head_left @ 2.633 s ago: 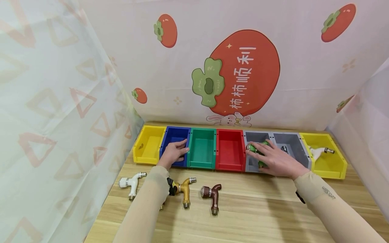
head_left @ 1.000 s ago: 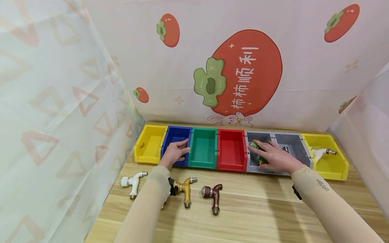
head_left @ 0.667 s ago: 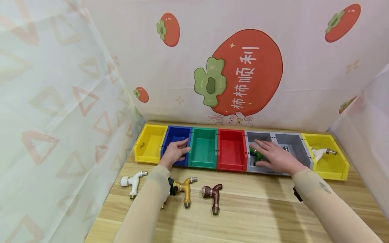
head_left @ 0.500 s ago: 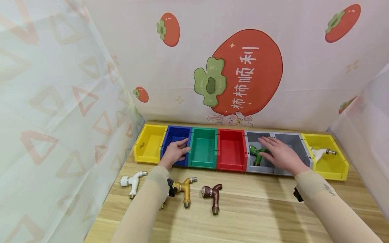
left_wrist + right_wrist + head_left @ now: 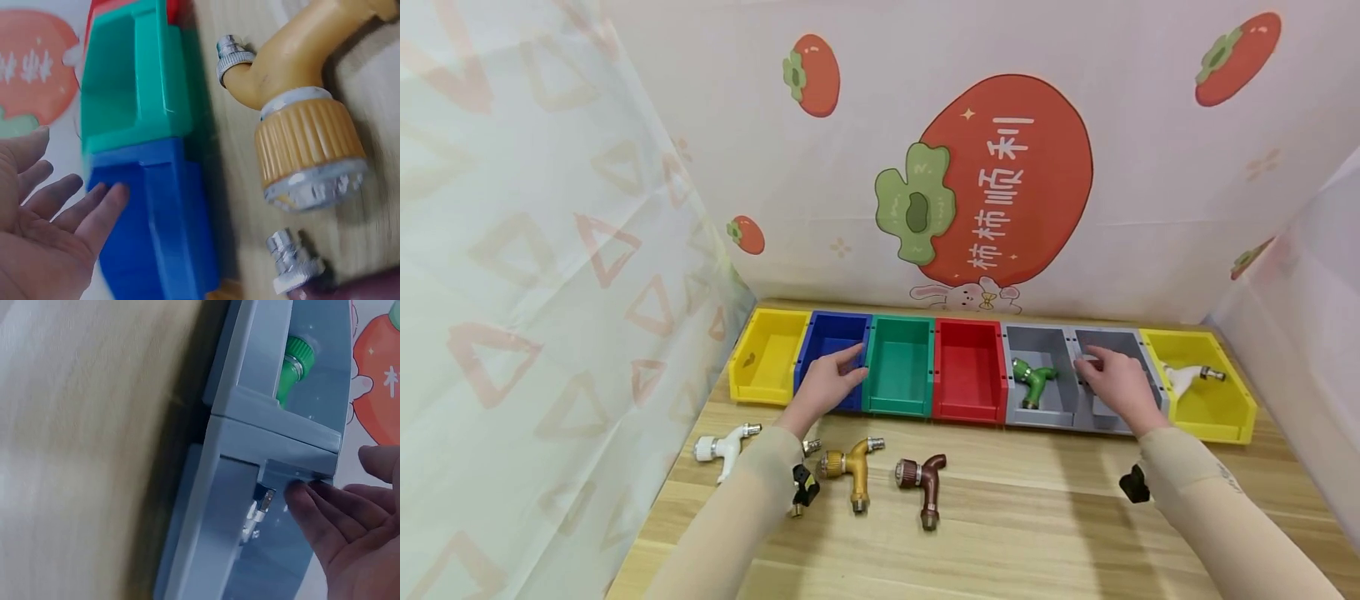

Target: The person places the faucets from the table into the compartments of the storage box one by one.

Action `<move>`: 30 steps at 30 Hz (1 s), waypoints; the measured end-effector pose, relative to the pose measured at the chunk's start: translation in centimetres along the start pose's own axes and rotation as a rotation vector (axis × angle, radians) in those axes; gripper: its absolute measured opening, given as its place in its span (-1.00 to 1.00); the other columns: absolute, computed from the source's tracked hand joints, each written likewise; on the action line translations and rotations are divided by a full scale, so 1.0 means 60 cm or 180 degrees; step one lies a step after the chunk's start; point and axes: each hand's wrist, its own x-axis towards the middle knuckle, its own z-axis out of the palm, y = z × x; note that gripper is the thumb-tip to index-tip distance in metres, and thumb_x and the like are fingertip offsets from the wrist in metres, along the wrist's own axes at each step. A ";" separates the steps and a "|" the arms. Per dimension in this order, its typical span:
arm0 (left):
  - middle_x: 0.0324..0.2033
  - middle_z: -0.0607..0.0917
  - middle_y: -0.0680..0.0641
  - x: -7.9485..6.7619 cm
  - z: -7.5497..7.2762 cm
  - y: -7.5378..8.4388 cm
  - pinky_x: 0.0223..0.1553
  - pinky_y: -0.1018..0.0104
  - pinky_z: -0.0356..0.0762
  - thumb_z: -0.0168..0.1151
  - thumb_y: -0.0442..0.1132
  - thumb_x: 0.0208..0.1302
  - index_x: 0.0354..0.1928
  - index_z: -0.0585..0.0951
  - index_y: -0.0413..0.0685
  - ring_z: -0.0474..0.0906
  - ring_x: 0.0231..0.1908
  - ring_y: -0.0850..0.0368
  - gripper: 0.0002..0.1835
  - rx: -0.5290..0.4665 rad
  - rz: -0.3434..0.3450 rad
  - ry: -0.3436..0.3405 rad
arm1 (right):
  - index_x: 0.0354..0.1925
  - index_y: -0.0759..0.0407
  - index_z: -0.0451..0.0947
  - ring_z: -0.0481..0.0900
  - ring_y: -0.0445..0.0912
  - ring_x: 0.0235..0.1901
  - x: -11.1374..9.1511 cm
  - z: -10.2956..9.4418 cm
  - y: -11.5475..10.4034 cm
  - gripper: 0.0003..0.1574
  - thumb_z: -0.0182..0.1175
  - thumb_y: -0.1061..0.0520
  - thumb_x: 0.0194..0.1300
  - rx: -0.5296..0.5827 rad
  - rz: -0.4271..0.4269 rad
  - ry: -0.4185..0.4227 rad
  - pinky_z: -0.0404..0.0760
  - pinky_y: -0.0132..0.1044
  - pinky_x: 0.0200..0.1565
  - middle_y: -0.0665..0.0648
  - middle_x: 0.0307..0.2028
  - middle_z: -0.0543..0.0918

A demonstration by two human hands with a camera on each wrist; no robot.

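My right hand (image 5: 1116, 383) hovers over the second grey bin (image 5: 1153, 367), fingers loosely bent and holding nothing. A metallic fitting (image 5: 255, 515) shows inside that bin in the right wrist view; my hand hides most of it in the head view. The green tap (image 5: 1036, 382) lies in the neighbouring grey bin (image 5: 1052, 337). My left hand (image 5: 826, 383) is at the blue bin (image 5: 831, 325), fingers extended and holding nothing. Below it on the table are a white tap (image 5: 726, 450), a golden tap (image 5: 856, 471) and a brown tap (image 5: 930, 487).
Another tap (image 5: 797, 510) is partly hidden by my left sleeve. The bin row includes a left yellow bin (image 5: 748, 393), a green bin (image 5: 898, 406), a red bin (image 5: 967, 411) and a right yellow bin (image 5: 1213, 429) holding a white tap (image 5: 1182, 379). A printed cloth stands behind.
My right hand has let go of the green tap, leaving it in the grey bin, and moved right over the second grey bin. My left hand has shifted only slightly.
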 end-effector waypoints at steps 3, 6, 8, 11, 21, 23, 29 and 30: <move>0.09 0.70 -0.18 -0.021 -0.001 0.017 -0.11 -0.02 0.68 0.26 0.01 0.47 0.53 0.36 0.28 0.69 -0.12 -0.18 -0.37 0.0322 0.0274 -0.0036 | 0.30 0.53 0.44 0.63 0.40 0.00 0.000 -0.001 0.006 -0.33 0.09 -0.02 0.54 0.0052 0.0102 -0.0057 0.59 0.28 0.03 0.54 0.08 0.63; 0.18 0.66 -0.15 -0.044 0.005 0.036 0.04 -0.07 0.64 0.28 0.05 0.44 0.54 0.33 0.33 0.66 0.02 -0.20 -0.32 0.0621 0.0533 -0.0184 | 0.22 0.51 0.53 0.69 0.31 -0.13 0.000 -0.001 0.008 -0.39 0.14 0.00 0.51 0.0098 0.0164 -0.0071 0.62 0.24 -0.03 0.49 -0.04 0.70; 0.46 0.42 -0.02 -0.058 0.014 0.046 0.33 -0.17 0.43 0.30 0.06 0.42 0.56 0.30 0.30 0.42 0.38 -0.15 -0.29 0.0831 0.0678 -0.0253 | 0.18 0.50 0.57 0.71 0.25 -0.19 0.000 -0.001 0.008 -0.42 0.17 0.01 0.50 0.0115 0.0186 -0.0073 0.63 0.21 -0.06 0.47 -0.09 0.72; 0.56 0.22 0.07 -0.077 0.032 0.062 0.42 -0.28 0.23 0.30 0.14 0.40 0.58 0.26 0.29 0.10 0.55 -0.16 -0.23 0.1146 0.0817 -0.0371 | 0.15 0.50 0.59 0.69 0.26 -0.17 -0.003 -0.002 0.006 -0.43 0.19 0.01 0.49 0.0140 0.0205 -0.0080 0.63 0.20 -0.06 0.47 -0.07 0.71; 0.58 0.17 -0.02 -0.136 0.120 0.078 0.44 -0.31 0.16 0.30 0.35 0.26 0.61 0.18 0.25 0.03 0.55 -0.31 -0.04 0.1937 0.1209 -0.0781 | 0.08 0.50 0.62 0.65 0.22 -0.19 -0.005 0.000 0.006 -0.48 0.21 0.03 0.48 0.0203 0.0264 -0.0066 0.63 0.14 -0.11 0.47 -0.06 0.71; 0.58 0.17 -0.04 -0.147 0.136 0.076 0.46 -0.29 0.13 0.30 0.40 0.22 0.62 0.17 0.23 0.03 0.54 -0.32 0.01 0.2079 0.1308 -0.0848 | 0.08 0.50 0.63 0.65 0.21 -0.21 -0.004 0.001 0.009 -0.48 0.21 0.03 0.48 0.0186 0.0245 -0.0057 0.63 0.14 -0.12 0.47 -0.07 0.71; 0.58 0.18 -0.02 -0.172 0.175 0.063 0.47 -0.25 0.15 0.28 0.51 0.12 0.62 0.16 0.27 0.05 0.54 -0.31 0.09 0.2416 0.1410 -0.0940 | 0.09 0.49 0.62 0.65 0.17 -0.25 -0.003 0.003 0.011 -0.48 0.20 0.02 0.50 0.0164 0.0245 -0.0088 0.63 0.12 -0.15 0.45 -0.09 0.71; 0.58 0.19 -0.01 -0.175 0.180 0.061 0.46 -0.24 0.17 0.27 0.52 0.10 0.62 0.16 0.28 0.07 0.54 -0.31 0.09 0.2459 0.1414 -0.0930 | 0.09 0.49 0.62 0.65 0.16 -0.26 -0.003 0.003 0.012 -0.48 0.20 0.02 0.50 0.0161 0.0251 -0.0093 0.63 0.12 -0.16 0.45 -0.09 0.71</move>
